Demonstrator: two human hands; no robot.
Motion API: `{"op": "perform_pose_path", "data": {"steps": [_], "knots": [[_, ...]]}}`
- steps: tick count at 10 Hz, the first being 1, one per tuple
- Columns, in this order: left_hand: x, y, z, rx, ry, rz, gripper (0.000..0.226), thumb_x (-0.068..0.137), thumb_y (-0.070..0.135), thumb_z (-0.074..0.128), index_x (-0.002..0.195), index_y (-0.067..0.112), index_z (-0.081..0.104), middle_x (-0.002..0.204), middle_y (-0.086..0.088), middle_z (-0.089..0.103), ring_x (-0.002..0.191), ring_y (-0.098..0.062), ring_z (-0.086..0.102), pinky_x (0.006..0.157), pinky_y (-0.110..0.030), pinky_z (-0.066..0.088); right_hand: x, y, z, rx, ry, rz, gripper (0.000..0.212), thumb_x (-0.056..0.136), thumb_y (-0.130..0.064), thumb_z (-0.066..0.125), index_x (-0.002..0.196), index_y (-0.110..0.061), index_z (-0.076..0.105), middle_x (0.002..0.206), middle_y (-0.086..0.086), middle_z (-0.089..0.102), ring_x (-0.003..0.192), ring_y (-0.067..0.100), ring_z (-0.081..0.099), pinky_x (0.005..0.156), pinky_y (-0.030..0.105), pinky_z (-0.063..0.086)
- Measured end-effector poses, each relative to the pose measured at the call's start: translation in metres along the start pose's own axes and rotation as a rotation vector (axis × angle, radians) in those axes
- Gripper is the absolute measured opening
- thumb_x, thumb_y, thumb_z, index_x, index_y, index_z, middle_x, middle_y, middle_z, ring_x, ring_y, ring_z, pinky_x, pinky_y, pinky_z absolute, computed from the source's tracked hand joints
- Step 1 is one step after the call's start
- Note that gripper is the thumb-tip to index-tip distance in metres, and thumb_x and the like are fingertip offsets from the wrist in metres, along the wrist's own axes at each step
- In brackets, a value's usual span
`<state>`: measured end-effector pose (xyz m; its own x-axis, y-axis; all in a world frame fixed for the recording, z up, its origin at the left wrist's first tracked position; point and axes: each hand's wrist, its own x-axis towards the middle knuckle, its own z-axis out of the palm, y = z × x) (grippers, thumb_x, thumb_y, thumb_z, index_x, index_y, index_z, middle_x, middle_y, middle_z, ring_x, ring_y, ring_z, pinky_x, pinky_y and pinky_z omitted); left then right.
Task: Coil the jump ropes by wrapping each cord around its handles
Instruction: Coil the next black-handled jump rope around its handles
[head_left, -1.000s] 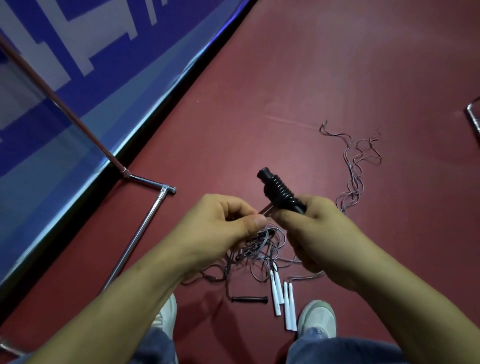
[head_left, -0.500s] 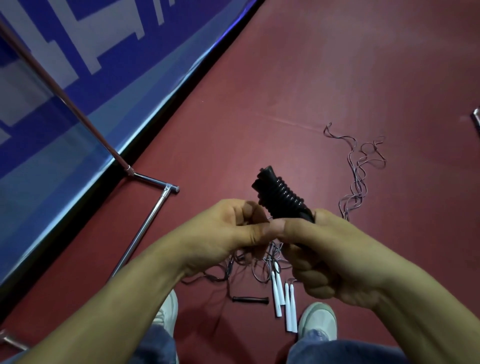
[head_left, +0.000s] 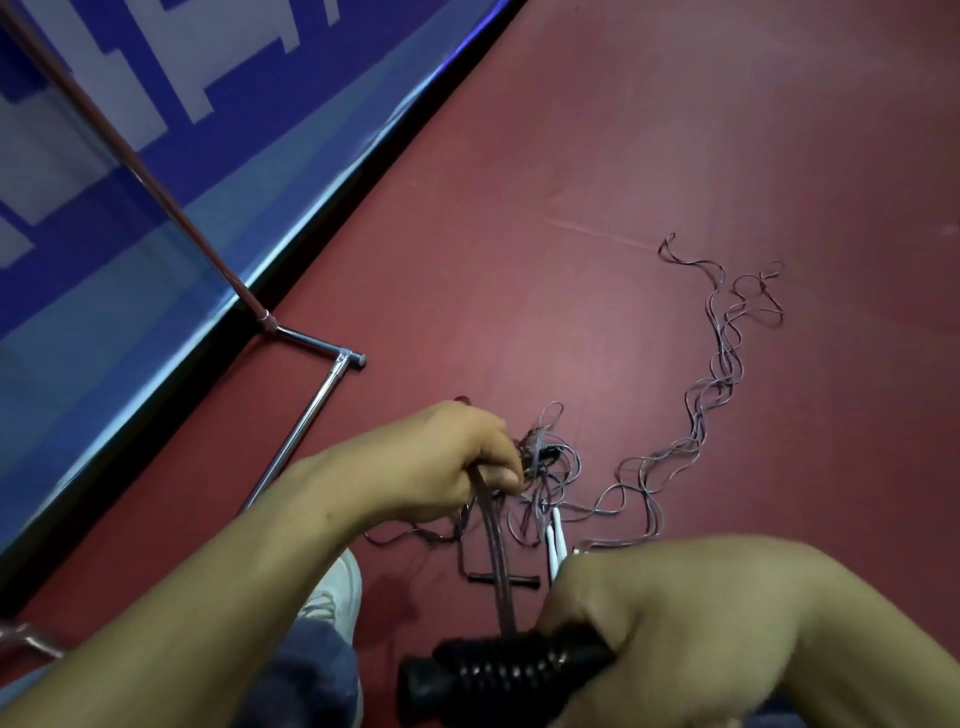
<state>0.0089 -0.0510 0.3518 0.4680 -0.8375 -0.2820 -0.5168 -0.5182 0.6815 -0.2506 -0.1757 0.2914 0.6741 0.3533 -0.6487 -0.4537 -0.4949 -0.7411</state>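
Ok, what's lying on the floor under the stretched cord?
A thin black handle crosses beneath the cord. White handles lie beside it, their lower ends covered by the right hand.

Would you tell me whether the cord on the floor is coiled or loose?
Loose: the cord lies in wavy, tangled strands across the red floor.

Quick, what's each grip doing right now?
Left grip: closed, holding the cord.
Right grip: closed, holding the black handle.

A black ribbed handle (head_left: 498, 670) sits level, its cord (head_left: 496, 561) taut; other cords (head_left: 722, 374) tangled beside white handles (head_left: 555, 540).
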Motion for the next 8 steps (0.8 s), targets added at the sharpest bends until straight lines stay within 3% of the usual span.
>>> {"op": "perform_pose_path", "data": {"steps": [1, 2, 3, 4, 5, 6, 7, 8], "knots": [[-0.006, 0.001, -0.012, 0.044, 0.019, -0.089, 0.012, 0.097, 0.027, 0.065, 0.093, 0.021, 0.075, 0.081, 0.008, 0.072, 0.081, -0.01, 0.066, 0.076, -0.028, 0.053, -0.015, 0.046, 0.001, -0.285, -0.009, 0.071, 0.035, 0.082, -0.043, 0.066, 0.07, -0.014, 0.05, 0.059, 0.003, 0.044, 0.049, 0.026, 0.045, 0.047, 0.03, 0.042], [-0.007, 0.001, -0.013, 0.171, 0.018, -0.175, 0.016, 0.087, 0.026, 0.062, 0.083, 0.013, 0.071, 0.069, -0.008, 0.067, 0.073, -0.033, 0.065, 0.065, -0.042, 0.058, 0.014, -0.053, -0.081, -0.653, -0.001, 0.237, 0.04, 0.085, -0.046, 0.063, 0.073, -0.01, 0.05, 0.063, 0.003, 0.053, 0.062, 0.027, 0.057, 0.059, 0.039, 0.049], [-0.009, 0.011, -0.013, 0.095, -0.015, -0.18, 0.011, 0.073, 0.016, 0.057, 0.071, 0.016, 0.068, 0.059, -0.013, 0.058, 0.055, -0.031, 0.054, 0.049, -0.039, 0.053, 0.039, -0.076, -0.116, -0.641, 0.049, 0.293, 0.026, 0.09, -0.035, 0.061, 0.081, -0.012, 0.054, 0.073, 0.004, 0.055, 0.073, 0.03, 0.056, 0.066, 0.036, 0.048], [-0.012, 0.02, -0.018, -0.1, 0.013, -0.128, 0.016, 0.081, 0.019, 0.065, 0.065, 0.018, 0.07, 0.057, -0.014, 0.055, 0.049, -0.015, 0.041, 0.047, -0.034, 0.04, 0.049, -0.074, -0.132, -0.611, 0.181, 0.308, 0.023, 0.095, -0.033, 0.062, 0.109, -0.015, 0.06, 0.095, 0.005, 0.062, 0.085, 0.027, 0.058, 0.069, 0.03, 0.045], [-0.014, 0.017, -0.021, -0.166, 0.143, -0.075, 0.028, 0.094, 0.023, 0.067, 0.072, 0.006, 0.07, 0.05, 0.002, 0.039, 0.046, -0.011, 0.031, 0.048, -0.028, 0.028, 0.048, -0.08, -0.155, -0.461, 0.386, 0.257, 0.014, 0.097, -0.032, 0.063, 0.101, -0.02, 0.057, 0.086, 0.003, 0.062, 0.079, 0.024, 0.059, 0.057, 0.026, 0.041], [-0.017, 0.016, -0.02, -0.123, 0.166, -0.001, 0.036, 0.096, 0.031, 0.064, 0.074, 0.002, 0.067, 0.052, -0.006, 0.037, 0.048, -0.013, 0.03, 0.047, -0.034, 0.029, 0.053, -0.077, -0.166, -0.371, 0.549, 0.231, 0.017, 0.097, -0.033, 0.065, 0.102, -0.017, 0.064, 0.073, 0.001, 0.059, 0.066, 0.023, 0.057, 0.05, 0.023, 0.038], [-0.02, 0.015, -0.012, 0.108, 0.184, 0.071, 0.042, 0.093, 0.035, 0.054, 0.062, 0.01, 0.042, 0.051, -0.009, 0.039, 0.046, -0.025, 0.036, 0.047, -0.041, 0.039, 0.055, -0.078, -0.177, -0.232, 0.721, 0.165, 0.018, 0.095, -0.034, 0.069, 0.097, -0.017, 0.065, 0.063, -0.002, 0.055, 0.052, 0.014, 0.049, 0.047, 0.026, 0.035], [-0.016, 0.009, -0.005, 0.268, 0.234, 0.067, 0.033, 0.09, 0.035, 0.048, 0.065, 0.015, 0.041, 0.054, -0.006, 0.046, 0.053, -0.03, 0.047, 0.052, -0.041, 0.046, 0.053, -0.081, -0.179, -0.1, 0.759, 0.09, 0.015, 0.096, -0.028, 0.069, 0.093, -0.014, 0.064, 0.049, -0.006, 0.044, 0.038, 0.01, 0.038, 0.038, 0.022, 0.029]]}}
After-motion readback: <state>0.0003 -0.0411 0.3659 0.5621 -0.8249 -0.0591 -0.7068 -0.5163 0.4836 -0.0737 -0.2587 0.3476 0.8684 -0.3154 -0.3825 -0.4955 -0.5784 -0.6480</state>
